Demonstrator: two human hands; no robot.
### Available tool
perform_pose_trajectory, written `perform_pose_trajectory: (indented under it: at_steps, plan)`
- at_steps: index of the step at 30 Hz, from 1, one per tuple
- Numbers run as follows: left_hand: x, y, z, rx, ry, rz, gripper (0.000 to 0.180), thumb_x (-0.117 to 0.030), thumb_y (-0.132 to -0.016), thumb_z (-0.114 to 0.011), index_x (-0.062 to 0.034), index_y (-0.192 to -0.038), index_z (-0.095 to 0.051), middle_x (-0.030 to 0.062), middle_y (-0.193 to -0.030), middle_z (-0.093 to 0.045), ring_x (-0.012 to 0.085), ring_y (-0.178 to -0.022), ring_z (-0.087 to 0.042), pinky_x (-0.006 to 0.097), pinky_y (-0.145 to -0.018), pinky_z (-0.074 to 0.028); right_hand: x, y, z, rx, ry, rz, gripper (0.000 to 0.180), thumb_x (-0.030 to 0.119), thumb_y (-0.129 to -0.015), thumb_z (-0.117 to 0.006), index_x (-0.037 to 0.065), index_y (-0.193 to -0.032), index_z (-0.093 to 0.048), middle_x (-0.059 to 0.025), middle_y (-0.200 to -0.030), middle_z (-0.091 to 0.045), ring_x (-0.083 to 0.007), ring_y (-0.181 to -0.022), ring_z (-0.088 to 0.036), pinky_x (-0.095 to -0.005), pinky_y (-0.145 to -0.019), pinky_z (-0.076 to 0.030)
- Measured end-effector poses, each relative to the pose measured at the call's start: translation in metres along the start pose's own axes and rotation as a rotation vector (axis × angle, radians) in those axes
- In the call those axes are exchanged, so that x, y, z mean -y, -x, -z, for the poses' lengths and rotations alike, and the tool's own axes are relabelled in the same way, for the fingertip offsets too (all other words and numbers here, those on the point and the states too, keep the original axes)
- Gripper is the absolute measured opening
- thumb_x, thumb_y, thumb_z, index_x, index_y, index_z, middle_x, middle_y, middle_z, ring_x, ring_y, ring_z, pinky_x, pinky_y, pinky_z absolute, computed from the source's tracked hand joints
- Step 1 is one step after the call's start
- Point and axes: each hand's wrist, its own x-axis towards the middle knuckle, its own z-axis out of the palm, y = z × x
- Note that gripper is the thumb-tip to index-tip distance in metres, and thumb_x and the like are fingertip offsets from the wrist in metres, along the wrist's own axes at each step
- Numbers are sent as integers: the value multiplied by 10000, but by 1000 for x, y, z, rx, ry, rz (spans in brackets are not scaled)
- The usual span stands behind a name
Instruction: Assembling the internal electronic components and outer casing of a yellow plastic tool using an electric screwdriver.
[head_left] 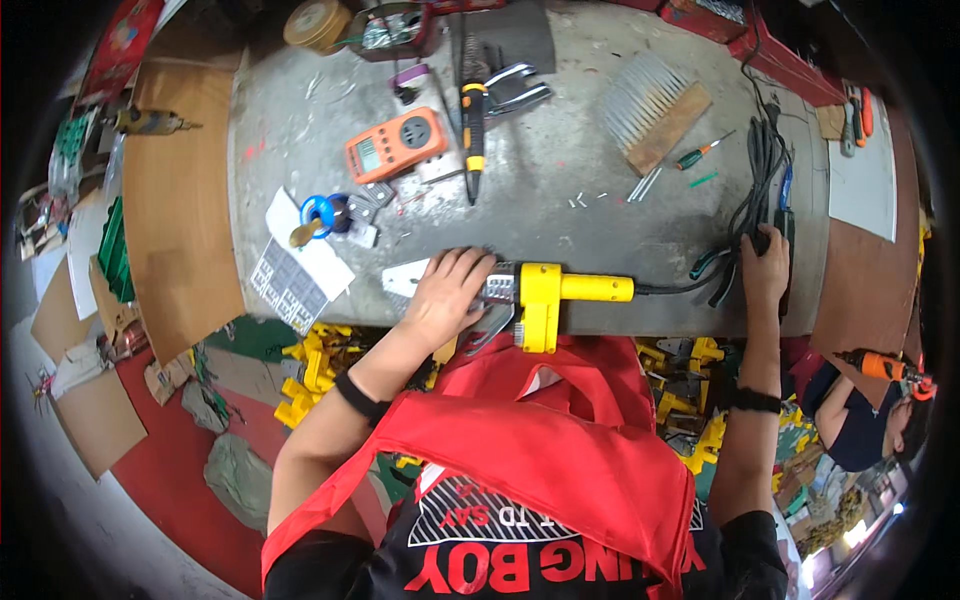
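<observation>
A yellow-handled power tool point(597, 288), with a silver metal head and a pale flat pointed plate point(403, 277), lies across the near edge of the grey worktable. My left hand point(450, 290) is closed over its metal head, and the palm hides part of it. From the handle's end a black cord point(670, 290) runs right. At the table's right side my right hand point(765, 265) is closed on the bundled black cable point(757, 180); its fingertips are partly hidden. Beside it lies a dark, long object point(785, 225) with a blue part.
An orange meter with a socket point(395, 143), a black-and-yellow electric screwdriver point(473, 130) and a blue tape ring point(318, 214) lie left of centre. Farther right are metal rods on a wooden block point(670, 128) and a small screwdriver point(700, 152). Yellow parts point(310, 370) fill space below. Another person point(860, 420) is at right.
</observation>
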Motion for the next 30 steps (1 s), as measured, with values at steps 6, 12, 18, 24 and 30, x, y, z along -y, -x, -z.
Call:
perform_pose_trajectory:
  at_steps: [6, 12, 18, 24, 30]
  plan:
    - [2, 10, 4, -21, -23, 76, 834, -123, -592, -772, -70, -1336, -399, 128, -1273, -469, 291, -1204, -441, 441, -1050, -324, -19, -23, 3, -53, -58, -231, 419, 301, -810, -693, 74, -1119, -523, -105, -999, -611, -323, -978, -592, -405, -834, -455]
    - [-5, 7, 12, 32, 57, 143, 840, -182, -618, -790, -71, -1350, -392, 130, -1267, -472, 306, -1204, -433, 463, -1054, -308, -80, -21, 2, -229, 67, -285, 531, 265, -818, -683, 64, -1261, -470, -158, -1168, -564, -359, -1077, -543, -449, -895, -436]
    - [-22, -5, 3, 70, -58, 185, 750, -412, -647, -762, -275, -1330, -485, 111, -1236, -487, 307, -1146, -441, 495, -980, -328, -123, -32, -7, 181, -17, -185, 668, 221, -835, -650, 101, -1408, -330, -179, -1182, -584, -393, -1133, -532, -452, -926, -431]
    - [-50, -5, -19, -43, -123, 432, 669, -402, -690, -735, -225, -1298, -519, 124, -1124, -524, 323, -1052, -480, 478, -888, -373, -113, -66, 15, 110, -877, -417, 475, 175, -842, -624, 4, -1262, -479, -110, -1003, -611, -254, -913, -595, -417, -831, -479]
    - [-74, -19, -34, -158, -102, 542, 676, -385, -714, -722, -133, -1300, -500, 130, -1153, -530, 334, -1044, -492, 451, -887, -387, 93, -50, 49, 523, -2104, -446, 336, 237, -858, -586, 36, -1118, -516, -89, -916, -557, -243, -924, -562, -426, -942, -423]
